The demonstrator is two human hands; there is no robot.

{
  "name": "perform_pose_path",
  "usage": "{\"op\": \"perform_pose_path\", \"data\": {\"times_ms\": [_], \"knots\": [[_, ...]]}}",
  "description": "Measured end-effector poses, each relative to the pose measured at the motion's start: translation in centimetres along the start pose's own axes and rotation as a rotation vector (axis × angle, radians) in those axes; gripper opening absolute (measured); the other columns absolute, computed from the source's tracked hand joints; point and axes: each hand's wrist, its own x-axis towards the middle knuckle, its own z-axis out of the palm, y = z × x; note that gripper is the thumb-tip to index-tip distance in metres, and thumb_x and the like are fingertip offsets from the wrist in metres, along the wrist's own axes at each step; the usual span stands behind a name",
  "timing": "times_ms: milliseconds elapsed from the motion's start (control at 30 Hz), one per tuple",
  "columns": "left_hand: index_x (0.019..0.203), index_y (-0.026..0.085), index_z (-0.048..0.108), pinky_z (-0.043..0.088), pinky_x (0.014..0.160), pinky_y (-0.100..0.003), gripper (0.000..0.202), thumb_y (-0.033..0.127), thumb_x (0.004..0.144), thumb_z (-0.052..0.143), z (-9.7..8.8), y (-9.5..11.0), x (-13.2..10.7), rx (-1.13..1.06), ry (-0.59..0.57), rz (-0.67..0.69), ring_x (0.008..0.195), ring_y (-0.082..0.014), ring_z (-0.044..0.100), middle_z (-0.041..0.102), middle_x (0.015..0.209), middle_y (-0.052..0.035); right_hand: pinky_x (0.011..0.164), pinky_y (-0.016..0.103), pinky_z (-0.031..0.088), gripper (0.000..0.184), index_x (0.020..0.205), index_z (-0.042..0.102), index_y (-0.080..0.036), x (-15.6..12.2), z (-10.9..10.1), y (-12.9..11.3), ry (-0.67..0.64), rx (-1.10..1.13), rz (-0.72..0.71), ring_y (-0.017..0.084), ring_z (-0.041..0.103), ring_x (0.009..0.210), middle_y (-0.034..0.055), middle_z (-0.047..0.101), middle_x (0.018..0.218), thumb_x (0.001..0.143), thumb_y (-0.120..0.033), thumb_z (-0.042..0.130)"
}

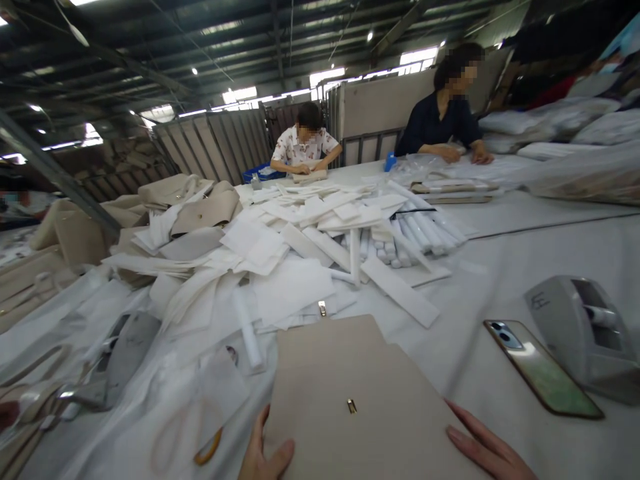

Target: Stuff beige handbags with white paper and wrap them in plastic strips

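A flat beige handbag (345, 367) lies in front of me at the lower middle, with a small gold clasp (352, 406) on its upper face. A second small metal clasp (322, 308) shows at its far edge. My left hand (265, 447) grips the bag's left edge, thumb on top and fingers along the side. At the right edge, my right hand (485, 443) holds the bag between thumb and fingers. The near part of the bag runs out of view.
White foam sheets (295, 287) and white rolls (420, 230) pile up ahead. Tape dispensers (585, 333) stand on both sides, with a phone (543, 367) at right. Orange-handled scissors (209, 448) lie left. Beige bags (207, 210) heap up at far left. Two people work across the table.
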Motion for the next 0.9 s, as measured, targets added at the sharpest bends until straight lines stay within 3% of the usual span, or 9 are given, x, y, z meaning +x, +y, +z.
{"op": "perform_pose_path", "data": {"times_ms": [100, 167, 267, 367, 433, 500, 633, 767, 900], "knots": [[0.146, 0.006, 0.013, 0.036, 0.109, -0.044, 0.088, 0.051, 0.081, 0.052, -0.4, 0.3, 0.0, 0.216, 0.086, 0.15, 0.128, -0.0286, 0.047, 0.044, 0.141, -0.0228, 0.094, 0.041, 0.051, 0.073, 0.134, 0.052, -0.017, 0.8, 0.0, -0.5, 0.063, -0.178, -0.147, 0.033, 0.056, 0.117, 0.015, 0.061, 0.126, 0.075, -0.06, 0.055], [0.145, 0.013, 0.028, 0.03, 0.112, -0.047, 0.071, 0.043, 0.085, 0.051, -0.6, 0.7, -0.4, 0.498, 0.105, 0.334, 0.135, -0.0282, 0.038, 0.039, 0.146, -0.0174, 0.098, 0.043, 0.048, 0.067, 0.137, 0.048, -0.021, 0.4, 0.0, -1.3, 0.147, -0.38, -0.38, 0.031, 0.053, 0.122, 0.0135, 0.056, 0.133, 0.08, -0.055, 0.055], [0.138, 0.032, 0.044, 0.032, 0.11, -0.055, 0.056, 0.042, 0.084, 0.055, -0.1, 1.4, -1.4, 0.865, -0.138, 0.474, 0.136, -0.0324, 0.034, 0.037, 0.148, -0.007, 0.107, 0.049, 0.038, 0.056, 0.139, 0.045, -0.03, -1.4, 0.4, -2.8, 0.15, -0.727, -0.866, 0.03, 0.045, 0.129, 0.0075, 0.043, 0.145, 0.085, -0.042, 0.055], [0.137, 0.041, 0.039, 0.031, 0.107, -0.063, 0.051, 0.045, 0.087, 0.05, 1.8, 2.7, -2.4, 1.028, -0.41, 0.346, 0.136, -0.0354, 0.031, 0.033, 0.148, -0.0032, 0.106, 0.049, 0.038, 0.056, 0.141, 0.042, -0.032, -2.8, 1.2, -4.4, -0.097, -1.017, -1.106, 0.029, 0.047, 0.127, 0.0069, 0.044, 0.145, 0.088, -0.04, 0.056], [0.138, 0.043, 0.034, 0.021, 0.109, -0.066, 0.047, 0.046, 0.091, 0.04, 3.3, 4.0, -2.7, 1.082, -0.481, 0.246, 0.139, -0.0345, 0.023, 0.026, 0.149, -0.0012, 0.101, 0.049, 0.042, 0.053, 0.139, 0.046, -0.029, -2.8, 2.0, -5.2, -0.237, -1.116, -1.081, 0.03, 0.052, 0.123, 0.009, 0.05, 0.139, 0.089, -0.045, 0.053], [0.14, 0.041, 0.03, 0.015, 0.11, -0.067, 0.057, 0.05, 0.087, 0.047, 4.4, 5.6, -2.5, 1.126, -0.529, 0.187, 0.141, -0.0351, 0.017, 0.021, 0.152, -0.0026, 0.098, 0.051, 0.043, 0.048, 0.132, 0.055, -0.025, -2.1, 2.9, -6.0, -0.283, -1.153, -0.982, 0.032, 0.055, 0.119, 0.012, 0.056, 0.133, 0.09, -0.047, 0.051], [0.143, 0.025, 0.034, 0.027, 0.111, -0.053, 0.1, 0.056, 0.057, 0.075, 4.8, 8.5, -0.7, 1.082, -0.52, 0.183, 0.138, -0.0362, 0.029, 0.029, 0.151, -0.0148, 0.082, 0.044, 0.049, 0.041, 0.098, 0.071, -0.02, 0.6, 5.1, -7.9, -0.308, -1.2, -0.695, 0.03, 0.067, 0.092, 0.0138, 0.072, 0.099, 0.093, -0.047, 0.04], [0.135, 0.022, 0.049, 0.039, 0.103, -0.047, 0.087, 0.059, 0.059, 0.071, 4.5, 9.9, 0.3, 0.923, -0.492, 0.229, 0.119, -0.0356, 0.054, 0.055, 0.134, -0.0136, 0.063, 0.037, 0.047, 0.057, 0.078, 0.071, -0.019, 2.2, 6.3, -9.0, -0.293, -1.268, -0.566, 0.031, 0.069, 0.072, 0.0135, 0.071, 0.073, 0.095, -0.052, 0.028], [0.127, 0.022, 0.057, 0.037, 0.103, -0.054, 0.076, 0.053, 0.06, 0.073, 4.7, 9.3, -0.6, 0.897, -0.481, 0.233, 0.121, -0.0414, 0.051, 0.054, 0.135, -0.0161, 0.061, 0.034, 0.044, 0.058, 0.073, 0.071, -0.021, 1.6, 6.0, -8.5, -0.31, -1.27, -0.587, 0.031, 0.069, 0.071, 0.0123, 0.071, 0.07, 0.095, -0.053, 0.027]]}}
